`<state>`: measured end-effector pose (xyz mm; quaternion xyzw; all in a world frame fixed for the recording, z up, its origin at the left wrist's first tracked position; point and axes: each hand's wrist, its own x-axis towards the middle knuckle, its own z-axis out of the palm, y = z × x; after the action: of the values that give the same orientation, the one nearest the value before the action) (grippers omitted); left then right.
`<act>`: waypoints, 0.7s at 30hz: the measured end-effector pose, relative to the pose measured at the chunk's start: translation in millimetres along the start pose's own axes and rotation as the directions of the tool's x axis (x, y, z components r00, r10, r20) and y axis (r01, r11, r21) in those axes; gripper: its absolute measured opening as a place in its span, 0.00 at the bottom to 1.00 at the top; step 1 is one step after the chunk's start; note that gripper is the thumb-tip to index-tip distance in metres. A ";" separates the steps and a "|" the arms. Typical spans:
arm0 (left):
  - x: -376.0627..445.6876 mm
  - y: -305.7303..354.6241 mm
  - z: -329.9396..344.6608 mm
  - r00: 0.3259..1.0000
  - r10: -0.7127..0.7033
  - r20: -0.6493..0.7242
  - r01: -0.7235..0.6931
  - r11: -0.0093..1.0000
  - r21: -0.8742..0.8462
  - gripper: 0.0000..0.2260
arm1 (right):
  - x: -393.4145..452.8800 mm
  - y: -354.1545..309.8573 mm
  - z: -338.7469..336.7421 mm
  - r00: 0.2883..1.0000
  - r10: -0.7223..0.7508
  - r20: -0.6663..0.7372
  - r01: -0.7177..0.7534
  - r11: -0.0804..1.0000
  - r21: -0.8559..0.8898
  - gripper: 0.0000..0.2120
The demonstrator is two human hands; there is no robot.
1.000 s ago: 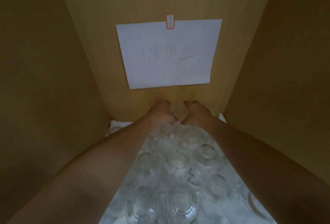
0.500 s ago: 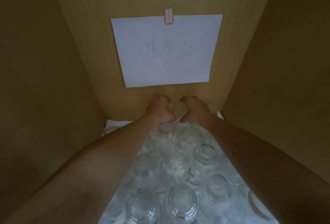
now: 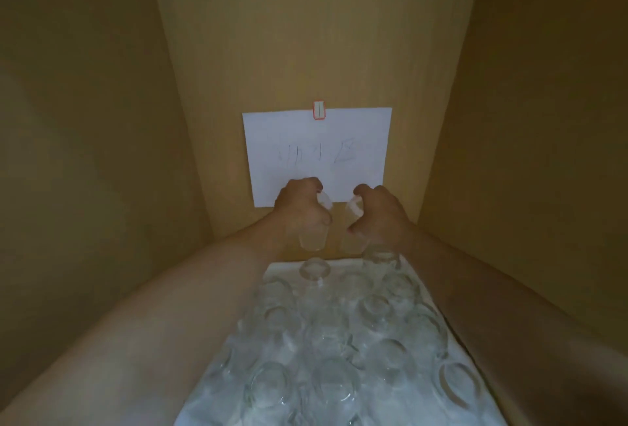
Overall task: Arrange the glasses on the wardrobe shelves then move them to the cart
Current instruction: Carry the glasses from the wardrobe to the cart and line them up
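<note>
**A glass in each hand, lifted at the back of the shelf**

Your left hand (image 3: 300, 210) curls round a clear glass (image 3: 313, 238), whose lower part shows below your fingers. Your right hand (image 3: 379, 216) grips a second glass (image 3: 354, 205), with only a bit of it showing between thumb and fingers. Both hands are raised above the rest, in front of the lower edge of the paper (image 3: 317, 154) clipped to the back wall (image 3: 306, 35). Its handwriting is too blurred to read. Below, many upturned glasses (image 3: 339, 340) stand close together on a white cloth (image 3: 455, 347) covering the shelf, between your two forearms.
</note>
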<state>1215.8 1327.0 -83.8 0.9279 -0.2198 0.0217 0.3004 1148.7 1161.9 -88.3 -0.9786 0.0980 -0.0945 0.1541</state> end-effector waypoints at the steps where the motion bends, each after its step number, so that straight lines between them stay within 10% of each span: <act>1: -4.9 6.5 -7.9 1.000 0.008 -0.021 -0.008 1.000 -0.003 0.35 | -4.7 -1.7 -7.9 1.000 -0.004 -0.019 0.004 1.000 0.000 0.37; 21: -118.6 84.6 -91.1 0.815 -0.109 -0.569 -0.085 0.949 -0.304 0.36 | -94.5 -23.7 -82.7 0.856 0.076 -0.511 0.110 0.939 0.325 0.41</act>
<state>1081.5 1364.3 16.7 0.8183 -0.1127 0.2654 0.4972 1043.8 1181.5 -18.1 -0.8762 0.1089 -0.3701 0.2890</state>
